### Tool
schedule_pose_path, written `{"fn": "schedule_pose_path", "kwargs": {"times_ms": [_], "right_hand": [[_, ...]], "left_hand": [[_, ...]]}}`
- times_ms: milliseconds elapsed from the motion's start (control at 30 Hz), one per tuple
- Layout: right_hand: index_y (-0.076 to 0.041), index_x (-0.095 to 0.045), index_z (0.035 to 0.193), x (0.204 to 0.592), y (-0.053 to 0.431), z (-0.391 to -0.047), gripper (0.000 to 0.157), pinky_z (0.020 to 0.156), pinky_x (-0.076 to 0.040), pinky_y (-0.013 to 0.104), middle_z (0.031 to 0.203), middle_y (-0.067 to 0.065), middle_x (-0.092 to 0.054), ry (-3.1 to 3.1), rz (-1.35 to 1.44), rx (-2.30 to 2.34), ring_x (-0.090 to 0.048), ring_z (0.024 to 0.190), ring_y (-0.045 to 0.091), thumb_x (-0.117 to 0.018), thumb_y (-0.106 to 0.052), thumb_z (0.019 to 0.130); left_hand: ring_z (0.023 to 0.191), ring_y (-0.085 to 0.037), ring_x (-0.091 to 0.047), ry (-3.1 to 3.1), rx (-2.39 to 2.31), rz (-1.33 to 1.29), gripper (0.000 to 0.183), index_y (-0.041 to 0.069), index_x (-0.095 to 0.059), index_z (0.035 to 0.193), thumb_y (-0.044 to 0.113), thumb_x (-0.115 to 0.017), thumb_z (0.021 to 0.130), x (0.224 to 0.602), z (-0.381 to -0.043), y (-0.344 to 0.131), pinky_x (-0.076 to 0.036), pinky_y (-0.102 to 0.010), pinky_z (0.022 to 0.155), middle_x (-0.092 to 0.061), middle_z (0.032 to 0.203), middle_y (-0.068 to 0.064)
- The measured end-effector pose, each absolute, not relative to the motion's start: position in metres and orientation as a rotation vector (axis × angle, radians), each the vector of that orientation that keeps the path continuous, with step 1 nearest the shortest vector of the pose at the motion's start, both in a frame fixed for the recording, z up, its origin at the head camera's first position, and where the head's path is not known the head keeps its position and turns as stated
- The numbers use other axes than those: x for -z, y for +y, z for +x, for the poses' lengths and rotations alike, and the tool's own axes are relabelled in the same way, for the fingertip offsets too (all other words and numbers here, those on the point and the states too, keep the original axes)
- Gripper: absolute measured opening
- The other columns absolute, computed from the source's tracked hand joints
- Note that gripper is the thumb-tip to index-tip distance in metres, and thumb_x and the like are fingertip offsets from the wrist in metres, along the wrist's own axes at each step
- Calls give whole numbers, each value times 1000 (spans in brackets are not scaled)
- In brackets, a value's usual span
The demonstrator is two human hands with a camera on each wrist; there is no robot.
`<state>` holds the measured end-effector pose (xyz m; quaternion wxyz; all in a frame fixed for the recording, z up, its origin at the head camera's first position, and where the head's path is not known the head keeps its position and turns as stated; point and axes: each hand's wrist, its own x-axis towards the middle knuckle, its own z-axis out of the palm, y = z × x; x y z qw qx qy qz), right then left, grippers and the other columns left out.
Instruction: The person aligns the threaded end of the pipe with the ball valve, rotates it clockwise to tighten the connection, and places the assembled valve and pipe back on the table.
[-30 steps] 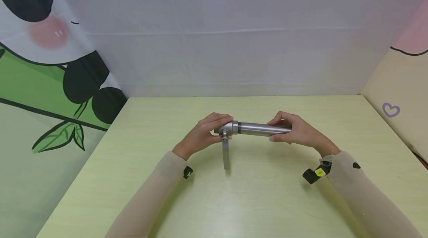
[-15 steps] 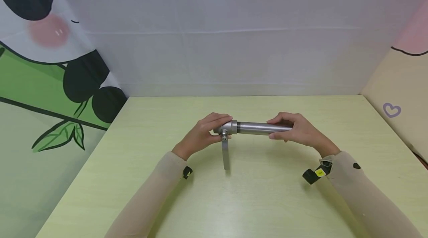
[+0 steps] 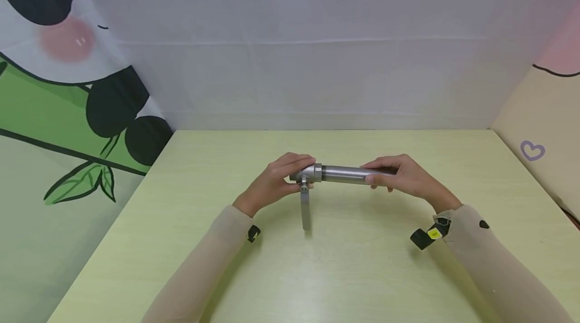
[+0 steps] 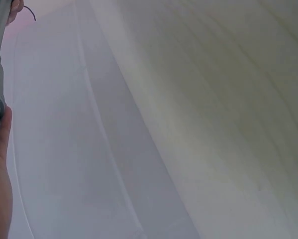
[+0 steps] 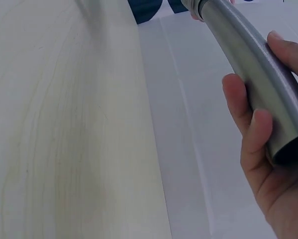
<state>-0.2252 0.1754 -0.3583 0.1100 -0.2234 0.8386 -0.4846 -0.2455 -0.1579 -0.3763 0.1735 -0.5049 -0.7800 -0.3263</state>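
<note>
The work in hand seems to be at the joint between a lever ball valve (image 3: 310,174) and a steel pipe (image 3: 345,174), so the left hand (image 3: 276,177) would do best to act as the anchor while the right hand (image 3: 410,177) does any turning. A good result likely depends on keeping the 2 parts on 1 straight line: if the right hand dips or lifts, the joint just right of the left hand's grip could bind. Short rolls between thumb and fingers, with a fresh hold after each, should serve better than a wrench of the whole wrist. The lever handle (image 3: 306,210), hanging below the left hand's grip on the near side, could swing or knock the tabletop (image 3: 353,272) if the valve body rolls, so a firm hold there matters. Whether the joint is fully seated cannot be told.

As for the grips, the left hand is closed about the valve body, fingers over the top and thumb low on the near side, parted only by the valve's thickness. The right hand holds the pipe near its far end, spread just to the pipe's width; the right wrist view shows the thumb on 1 side and 2 fingertips (image 5: 260,122) on the other. The pipe's open end (image 5: 294,149) lies by the right palm. Between the 2 grips run bare pipe and the valve's hex collar (image 3: 318,173).
</note>
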Motion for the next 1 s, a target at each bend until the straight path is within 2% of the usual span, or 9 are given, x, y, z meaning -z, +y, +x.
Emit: {"fn": "schedule_pose_path", "kwargs": {"times_ms": [133, 267, 433, 533, 733, 1000], "right_hand": [[-7, -66, 120, 358, 176, -226, 31, 54, -51, 32, 90, 16, -69, 2442, -655, 1429, -64, 76, 28, -64, -22, 93], [-6, -65, 121, 358, 176, -228, 30, 50, -48, 30, 87, 13, -69, 2425, -678, 1437, -63, 70, 25, -61, -21, 95], [-7, -65, 118, 357, 173, -230, 27, 44, -40, 26, 76, 11, -64, 2389, -685, 1435, -51, 55, 16, -58, -23, 97], [-8, -63, 115, 357, 172, -230, 24, 43, -37, 24, 74, 12, -61, 2350, -664, 1435, -47, 54, 14, -57, -24, 98], [-6, -60, 113, 358, 171, -231, 23, 42, -36, 27, 77, 14, -60, 2298, -665, 1436, -46, 53, 14, -57, -23, 98], [-11, -60, 114, 362, 173, -232, 22, 43, -36, 26, 93, 21, -61, 2282, -699, 1457, -44, 52, 13, -62, -20, 95]], "left_hand": [[115, -22, -57, -2197, 926, -1442, 57, 2, -58, 127, -1, -80, 74, 376, -246, -158, -53, -26, 94, -60, 124, -10], [114, -22, -57, -2191, 923, -1446, 57, 3, -58, 128, 0, -80, 75, 376, -246, -158, -52, -25, 93, -60, 124, -10], [113, -22, -57, -2184, 918, -1448, 57, 3, -58, 128, 0, -80, 75, 378, -247, -159, -53, -25, 92, -61, 124, -10], [114, -22, -57, -2178, 910, -1454, 59, 3, -58, 128, -3, -79, 74, 378, -246, -160, -53, -25, 90, -60, 125, -10], [115, -22, -56, -2181, 910, -1466, 58, 3, -57, 128, -4, -78, 74, 378, -246, -159, -53, -24, 90, -59, 126, -10], [114, -22, -56, -2181, 917, -1459, 57, 1, -58, 127, -2, -80, 74, 379, -246, -158, -54, -24, 90, -60, 124, -10]]}}
